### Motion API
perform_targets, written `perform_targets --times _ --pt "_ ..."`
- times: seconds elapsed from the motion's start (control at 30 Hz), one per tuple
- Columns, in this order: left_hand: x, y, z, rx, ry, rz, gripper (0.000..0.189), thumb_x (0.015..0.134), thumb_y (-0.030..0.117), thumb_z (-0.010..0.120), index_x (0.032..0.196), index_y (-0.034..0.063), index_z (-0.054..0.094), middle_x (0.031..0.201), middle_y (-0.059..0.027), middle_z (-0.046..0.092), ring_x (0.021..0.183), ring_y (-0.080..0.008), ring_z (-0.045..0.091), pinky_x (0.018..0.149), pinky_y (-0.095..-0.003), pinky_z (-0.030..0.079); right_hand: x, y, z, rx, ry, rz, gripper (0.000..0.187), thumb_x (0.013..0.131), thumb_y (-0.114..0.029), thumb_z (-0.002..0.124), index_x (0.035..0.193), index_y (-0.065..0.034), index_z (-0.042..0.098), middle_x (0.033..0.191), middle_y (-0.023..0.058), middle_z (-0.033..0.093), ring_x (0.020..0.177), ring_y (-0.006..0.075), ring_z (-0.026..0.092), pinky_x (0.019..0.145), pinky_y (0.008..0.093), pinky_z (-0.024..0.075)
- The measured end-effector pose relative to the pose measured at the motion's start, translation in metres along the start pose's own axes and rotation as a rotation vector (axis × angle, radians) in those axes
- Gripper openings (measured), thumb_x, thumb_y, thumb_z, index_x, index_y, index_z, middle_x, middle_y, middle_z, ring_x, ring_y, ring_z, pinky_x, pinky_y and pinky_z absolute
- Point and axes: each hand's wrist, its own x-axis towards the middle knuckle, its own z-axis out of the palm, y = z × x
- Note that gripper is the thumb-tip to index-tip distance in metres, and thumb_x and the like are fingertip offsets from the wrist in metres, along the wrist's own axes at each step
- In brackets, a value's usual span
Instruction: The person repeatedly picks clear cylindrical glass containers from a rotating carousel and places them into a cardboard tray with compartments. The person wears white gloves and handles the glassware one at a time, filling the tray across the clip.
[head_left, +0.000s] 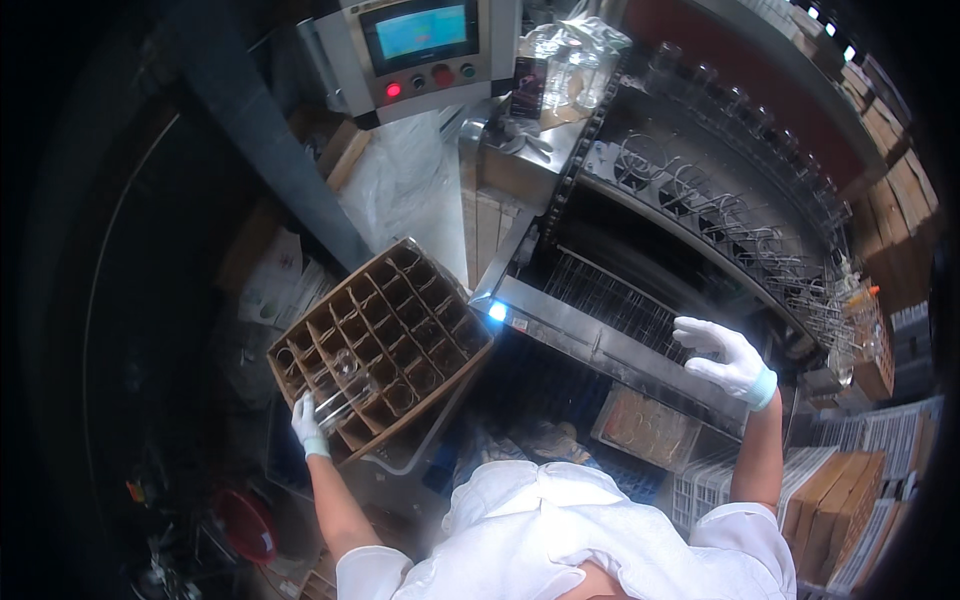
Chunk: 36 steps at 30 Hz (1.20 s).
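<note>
My left hand (309, 427), in a white glove, grips the end of a clear glass vessel (335, 405). The vessel lies tilted over a divided cardboard box (367, 296). Some compartments of this box hold clear glassware, while others look dark inside. On the opposite side, my gloved right hand (724, 361) holds nothing, its fingers apart. It hovers over the front metal edge (592, 337) of a machine, close to a wire-mesh conveyor (611, 300).
Wire holders (697, 195) line the machine, with a row of glass vessels (739, 105) behind them. A control panel (416, 49) with a lit screen stands at the top. Flat cartons (832, 495) and white plastic crates (709, 480) are stacked at lower right.
</note>
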Motion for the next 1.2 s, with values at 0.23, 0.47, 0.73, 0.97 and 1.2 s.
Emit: perform_targets --times 0.23,0.47,0.73,0.97,1.2 --pt "-0.001 0.035 0.059 0.964 0.018 0.345 0.047 0.092 0.042 0.069 0.121 0.0054 0.072 0.15 -0.0176 0.053 0.13 -0.0324 0.058 0.106 -0.0389 0.045 -0.034 0.047 0.011 0.161 0.111 0.164 0.064 0.09 -0.032 0.075 0.145 -0.0068 0.054 0.123 0.0123 0.069 0.112 0.0208 0.065 0.101 0.0369 0.0498" --pt "-0.018 0.01 0.105 1.099 -0.057 0.128 0.078 0.09 0.06 0.059 0.159 0.0316 0.033 0.166 -0.0172 0.026 0.136 -0.0431 0.049 0.107 -0.0496 0.043 -0.051 0.221 0.011 -0.14 0.254 0.396 0.063 0.084 -0.032 0.079 0.14 -0.0127 0.058 0.118 0.0117 0.072 0.106 0.0218 0.068 0.094 0.0375 0.0528" --pt "-0.059 -0.063 0.102 0.999 -0.168 0.304 0.056 0.091 0.028 0.068 0.143 0.0118 0.056 0.133 -0.0192 0.064 0.113 -0.0349 0.065 0.095 -0.0422 0.05 -0.068 0.346 0.037 -0.7 0.021 1.193 0.058 0.071 -0.048 0.086 0.116 -0.0128 0.075 0.119 0.0115 0.074 0.111 0.03 0.071 0.09 0.0425 0.0578" --pt "-0.083 -0.08 0.165 0.89 -0.353 -0.125 0.101 0.087 0.05 0.071 0.164 0.0274 0.01 0.15 -0.0392 0.037 0.133 -0.0491 0.049 0.11 -0.0459 0.04 -0.066 0.383 0.042 -0.882 -0.079 1.043 0.053 0.07 -0.047 0.087 0.109 -0.0116 0.078 0.111 0.0117 0.076 0.103 0.0299 0.073 0.085 0.0424 0.059" --pt "-0.09 -0.084 0.165 1.009 -0.386 -0.09 0.118 0.081 0.062 0.074 0.163 0.0343 -0.006 0.157 -0.0477 0.008 0.144 -0.0593 0.027 0.119 -0.0493 0.028 -0.072 0.384 0.044 -0.88 -0.041 0.984 0.041 0.07 -0.037 0.088 0.101 -0.0122 0.08 0.105 0.0122 0.077 0.1 0.03 0.074 0.081 0.0417 0.0594"
